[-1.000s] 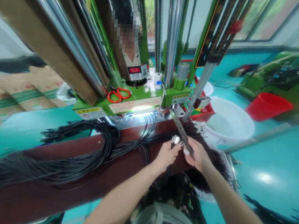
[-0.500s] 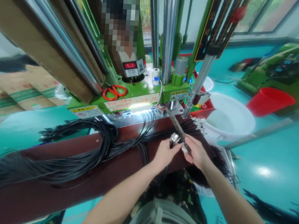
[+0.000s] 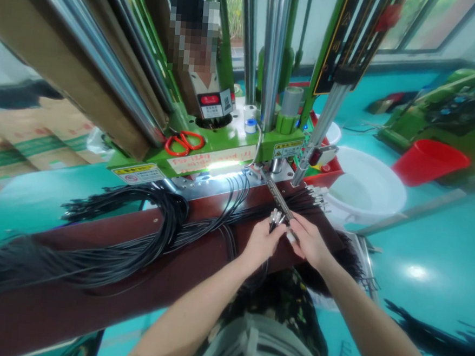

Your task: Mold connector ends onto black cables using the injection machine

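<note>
My left hand (image 3: 259, 241) is closed around a small bunch of black cables, whose silvery connector ends (image 3: 276, 217) stick out above the thumb. Pressed close beside it, my right hand (image 3: 309, 239) grips the near end of a long, narrow metal bar (image 3: 279, 196) with a row of slots or marks along it. The bar slants up and left toward the press's metal bed. A small white piece (image 3: 291, 237) shows between the hands; I cannot tell what it is. Under the hands lies a dark red bench (image 3: 198, 273).
Black cables (image 3: 129, 265) spread along the bench's left, and another row with pale ends (image 3: 315, 194) lies behind my hands. A green press (image 3: 240, 140) with a bright lamp stands ahead, orange-handled scissors (image 3: 184, 143) on it. A white tub (image 3: 367, 181) and red bucket (image 3: 434, 162) are right.
The view has shifted slightly. My hands and the metal bar have moved only a little, the right hand slightly left. Both grips look the same.
</note>
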`<act>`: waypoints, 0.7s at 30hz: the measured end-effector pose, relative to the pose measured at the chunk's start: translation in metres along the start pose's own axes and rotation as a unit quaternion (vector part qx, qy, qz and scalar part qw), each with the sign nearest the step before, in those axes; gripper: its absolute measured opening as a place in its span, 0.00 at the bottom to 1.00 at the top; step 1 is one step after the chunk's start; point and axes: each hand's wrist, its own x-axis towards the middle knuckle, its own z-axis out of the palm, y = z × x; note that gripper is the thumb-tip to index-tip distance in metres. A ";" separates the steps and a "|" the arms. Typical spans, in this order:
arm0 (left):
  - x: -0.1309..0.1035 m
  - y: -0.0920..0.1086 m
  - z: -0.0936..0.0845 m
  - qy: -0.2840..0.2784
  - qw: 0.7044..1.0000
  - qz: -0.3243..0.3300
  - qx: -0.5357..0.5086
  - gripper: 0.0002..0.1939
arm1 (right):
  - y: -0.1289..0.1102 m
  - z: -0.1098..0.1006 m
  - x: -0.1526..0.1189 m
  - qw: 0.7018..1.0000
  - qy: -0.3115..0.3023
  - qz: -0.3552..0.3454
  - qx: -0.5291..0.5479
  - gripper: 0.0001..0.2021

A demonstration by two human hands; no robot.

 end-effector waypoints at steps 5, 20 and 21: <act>0.002 0.006 -0.004 0.023 0.992 -0.018 -0.123 0.16 | 0.011 -0.006 0.006 0.996 0.018 0.018 0.085 0.22; -0.003 0.012 -0.005 -0.061 0.979 -0.137 -0.136 0.18 | 0.007 -0.012 0.001 0.998 -0.052 -0.002 -0.045 0.28; -0.004 0.012 -0.006 -0.055 0.980 -0.137 -0.133 0.18 | 0.007 -0.011 0.001 0.996 -0.057 -0.004 -0.065 0.28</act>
